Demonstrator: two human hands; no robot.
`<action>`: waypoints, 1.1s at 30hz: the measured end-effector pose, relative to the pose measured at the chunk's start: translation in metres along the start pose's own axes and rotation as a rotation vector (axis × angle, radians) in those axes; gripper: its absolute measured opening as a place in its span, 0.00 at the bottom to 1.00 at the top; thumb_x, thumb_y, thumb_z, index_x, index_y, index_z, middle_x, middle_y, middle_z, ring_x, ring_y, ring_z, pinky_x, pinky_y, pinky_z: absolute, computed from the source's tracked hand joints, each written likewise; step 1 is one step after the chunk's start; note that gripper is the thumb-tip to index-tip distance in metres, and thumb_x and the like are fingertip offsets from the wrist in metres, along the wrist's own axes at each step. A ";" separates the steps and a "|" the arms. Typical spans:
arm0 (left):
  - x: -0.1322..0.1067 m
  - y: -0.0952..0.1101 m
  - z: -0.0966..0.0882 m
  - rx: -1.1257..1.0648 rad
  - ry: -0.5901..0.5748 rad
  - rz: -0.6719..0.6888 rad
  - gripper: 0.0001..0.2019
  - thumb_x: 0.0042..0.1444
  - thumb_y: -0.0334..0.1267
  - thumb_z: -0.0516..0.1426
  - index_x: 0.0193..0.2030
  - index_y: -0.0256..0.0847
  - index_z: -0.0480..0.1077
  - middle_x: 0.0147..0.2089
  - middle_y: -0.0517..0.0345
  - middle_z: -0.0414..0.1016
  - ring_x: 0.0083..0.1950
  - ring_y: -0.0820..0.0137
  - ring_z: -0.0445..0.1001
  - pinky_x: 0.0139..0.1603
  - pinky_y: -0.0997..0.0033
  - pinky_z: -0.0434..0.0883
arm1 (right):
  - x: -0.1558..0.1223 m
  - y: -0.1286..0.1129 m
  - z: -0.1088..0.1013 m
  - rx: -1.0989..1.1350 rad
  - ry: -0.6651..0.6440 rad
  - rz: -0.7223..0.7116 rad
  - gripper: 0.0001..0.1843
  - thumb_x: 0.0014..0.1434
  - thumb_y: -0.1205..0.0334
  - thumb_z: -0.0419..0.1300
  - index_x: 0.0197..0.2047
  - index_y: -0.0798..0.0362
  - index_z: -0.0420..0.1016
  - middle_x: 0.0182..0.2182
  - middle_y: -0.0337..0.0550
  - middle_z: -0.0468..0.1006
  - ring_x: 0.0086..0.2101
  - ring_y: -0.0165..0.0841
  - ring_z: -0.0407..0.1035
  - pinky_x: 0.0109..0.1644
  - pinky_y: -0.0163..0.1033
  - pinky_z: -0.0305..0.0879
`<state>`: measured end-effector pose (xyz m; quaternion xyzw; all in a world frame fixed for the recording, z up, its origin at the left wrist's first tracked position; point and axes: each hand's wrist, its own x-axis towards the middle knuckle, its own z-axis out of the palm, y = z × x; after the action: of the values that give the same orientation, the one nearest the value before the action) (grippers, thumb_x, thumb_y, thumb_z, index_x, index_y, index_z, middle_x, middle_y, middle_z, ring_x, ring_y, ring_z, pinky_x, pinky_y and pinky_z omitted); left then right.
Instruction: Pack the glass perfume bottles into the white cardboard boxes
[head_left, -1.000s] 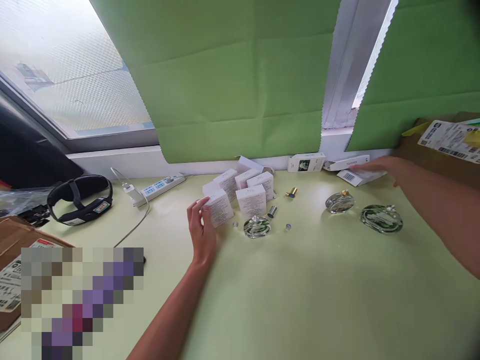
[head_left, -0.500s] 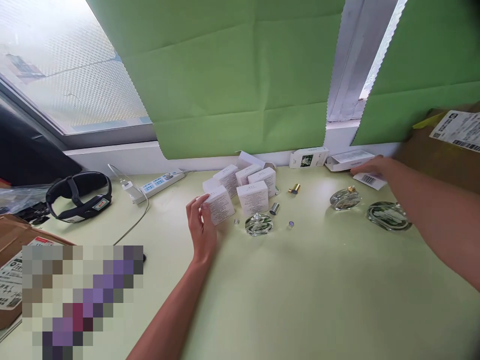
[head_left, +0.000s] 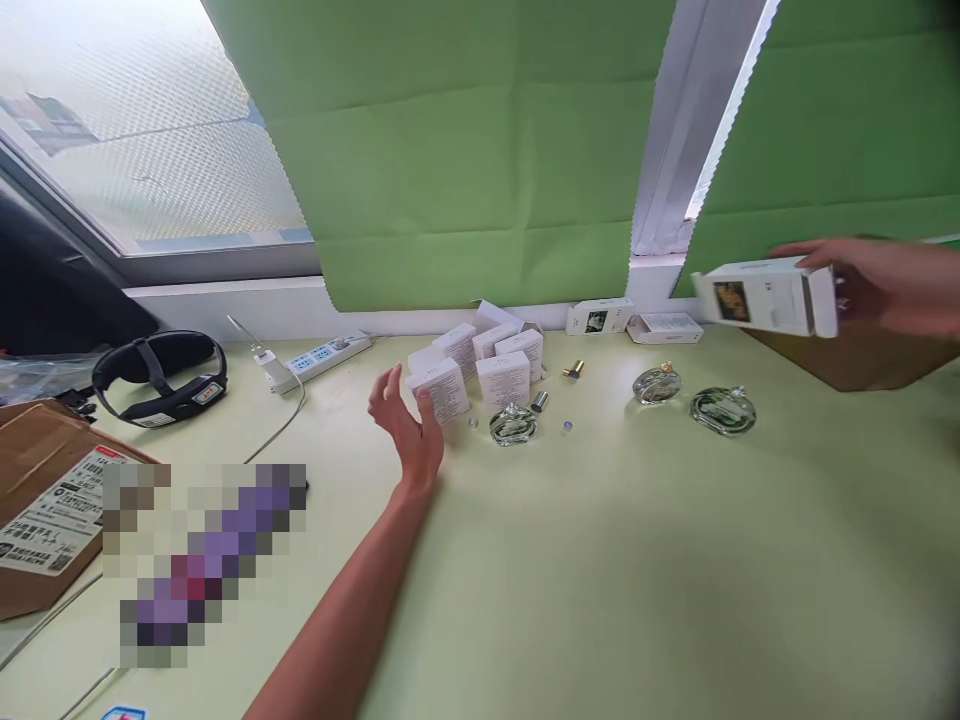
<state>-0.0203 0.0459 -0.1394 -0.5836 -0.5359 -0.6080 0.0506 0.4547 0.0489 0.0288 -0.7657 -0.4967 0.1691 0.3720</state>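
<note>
My right hand is raised at the right, holding a small white carton printed with an orange flower picture; its near end flap is folded out. My left hand rests on the table with fingers apart, beside the front white box of a cluster. Whether the thumb touches that box I cannot tell. Right of it stands another white box, with a glass perfume bottle before it. Two more glass bottles stand at the right, one gold-topped and one rounder.
A gold cap, a silver cap and a small purple piece lie mid-table. White cartons stand along the sill. At the left are a power strip, a black headband device and a brown parcel.
My right hand has lifted the white carton off the table at the back right. My left hand's fingers have come away from the front box and spread. The view has shifted slightly.
</note>
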 end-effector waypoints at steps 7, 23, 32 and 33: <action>-0.050 0.086 -0.001 -0.276 -0.377 0.340 0.28 0.64 0.43 0.54 0.69 0.45 0.50 0.63 0.43 0.56 0.68 0.58 0.55 0.68 0.54 0.59 | -0.146 0.011 0.108 1.029 -0.942 0.298 0.26 0.63 0.48 0.51 0.61 0.46 0.72 0.61 0.50 0.73 0.53 0.54 0.72 0.48 0.59 0.72; -0.078 0.085 -0.004 -0.154 -0.877 0.426 0.46 0.51 0.56 0.65 0.71 0.48 0.48 0.64 0.45 0.62 0.67 0.53 0.58 0.71 0.47 0.50 | -0.170 0.044 0.170 1.114 -1.115 0.333 0.33 0.65 0.34 0.46 0.66 0.40 0.63 0.55 0.48 0.78 0.49 0.48 0.75 0.40 0.54 0.77; -0.078 0.081 -0.004 -0.122 -0.841 0.371 0.44 0.50 0.52 0.65 0.70 0.45 0.50 0.64 0.45 0.63 0.66 0.54 0.60 0.70 0.49 0.52 | -0.154 0.070 0.161 0.866 -1.001 0.086 0.30 0.62 0.50 0.62 0.66 0.33 0.62 0.42 0.39 0.80 0.36 0.37 0.74 0.31 0.43 0.78; -0.078 0.082 -0.004 -0.120 -0.847 0.373 0.44 0.50 0.52 0.65 0.70 0.45 0.50 0.64 0.46 0.63 0.66 0.54 0.60 0.70 0.49 0.51 | -0.153 0.072 0.161 0.858 -1.000 0.084 0.30 0.62 0.52 0.62 0.66 0.33 0.62 0.41 0.39 0.79 0.35 0.36 0.74 0.31 0.43 0.79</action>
<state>0.0579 -0.0354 -0.1495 -0.8688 -0.3592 -0.3264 -0.0982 0.3299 -0.0387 -0.1486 -0.3974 -0.4681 0.7017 0.3615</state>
